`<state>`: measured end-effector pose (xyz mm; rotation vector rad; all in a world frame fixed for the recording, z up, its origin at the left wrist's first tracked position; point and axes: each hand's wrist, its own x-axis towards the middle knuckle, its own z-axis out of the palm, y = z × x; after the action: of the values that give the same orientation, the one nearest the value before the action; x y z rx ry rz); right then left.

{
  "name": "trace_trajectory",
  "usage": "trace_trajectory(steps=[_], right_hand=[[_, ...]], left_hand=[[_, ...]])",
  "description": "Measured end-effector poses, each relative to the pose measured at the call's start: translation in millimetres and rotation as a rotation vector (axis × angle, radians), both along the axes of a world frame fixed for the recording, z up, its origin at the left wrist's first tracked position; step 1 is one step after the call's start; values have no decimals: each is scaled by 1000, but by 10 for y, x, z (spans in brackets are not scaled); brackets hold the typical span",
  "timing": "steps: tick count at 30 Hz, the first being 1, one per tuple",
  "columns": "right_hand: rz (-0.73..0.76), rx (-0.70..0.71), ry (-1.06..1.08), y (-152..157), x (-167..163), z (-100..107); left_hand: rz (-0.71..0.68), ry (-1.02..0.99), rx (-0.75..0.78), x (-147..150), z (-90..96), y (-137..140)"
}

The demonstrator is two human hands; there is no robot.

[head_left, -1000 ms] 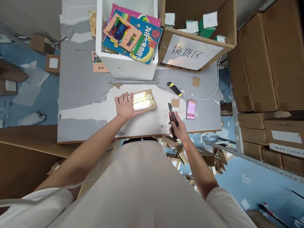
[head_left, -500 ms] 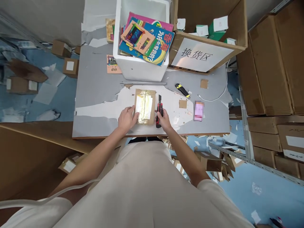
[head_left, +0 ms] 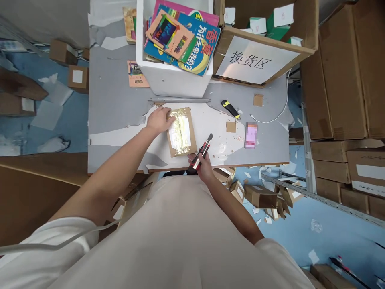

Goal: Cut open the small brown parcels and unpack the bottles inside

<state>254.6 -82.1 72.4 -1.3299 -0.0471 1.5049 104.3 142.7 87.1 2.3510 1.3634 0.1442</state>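
Note:
A small flat cardboard parcel (head_left: 182,132), wrapped in shiny clear tape with white labels, lies slightly turned on the worktable. At its upper left corner is my left hand (head_left: 159,120), gripping the edge with the thumb on top. My right hand (head_left: 205,166) is wrapped round a red and black box cutter (head_left: 201,154) by the parcel's lower right corner. The cutter's tip points up and to the right, away from the parcel. Some of my right fingers are hidden beneath the cutter.
Behind the parcel stand a white foam box (head_left: 177,82) of books and a carton (head_left: 267,76) holding green boxes. A black and yellow cutter (head_left: 230,109), cardboard scraps (head_left: 231,127), a blurred pink item (head_left: 251,135) and a white cable (head_left: 270,120) lie to the right.
My left hand has slid up the parcel's left side to its upper corner. The parcel has turned slightly. My right hand has drawn nearer my body, tilting the box cutter rightward.

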Motion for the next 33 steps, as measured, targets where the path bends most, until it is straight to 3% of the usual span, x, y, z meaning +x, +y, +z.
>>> trace_trajectory(steps=[5, 8, 11, 14, 16, 19, 27, 33], right_hand=[[-65, 139, -251, 493, 443, 11], [71, 234, -398, 855, 711, 32], [267, 222, -585, 1017, 915, 77], [455, 120, -806, 900, 1070, 179], [572, 64, -844, 745, 1130, 269], [696, 31, -756, 561, 1134, 383], [798, 7, -652, 483, 1183, 454], [755, 19, -565, 500, 1299, 438]], left_hand=[[391, 29, -70, -380, -98, -382], [462, -21, -26, -435, -127, -674], [354, -67, 111, -347, -97, -765], [33, -55, 131, -218, -54, -657], [-107, -17, 96, -151, -49, -579], [-110, 21, 89, -95, -79, -557], [-61, 30, 107, -68, -107, -646], [-60, 11, 103, -67, -111, -635]])
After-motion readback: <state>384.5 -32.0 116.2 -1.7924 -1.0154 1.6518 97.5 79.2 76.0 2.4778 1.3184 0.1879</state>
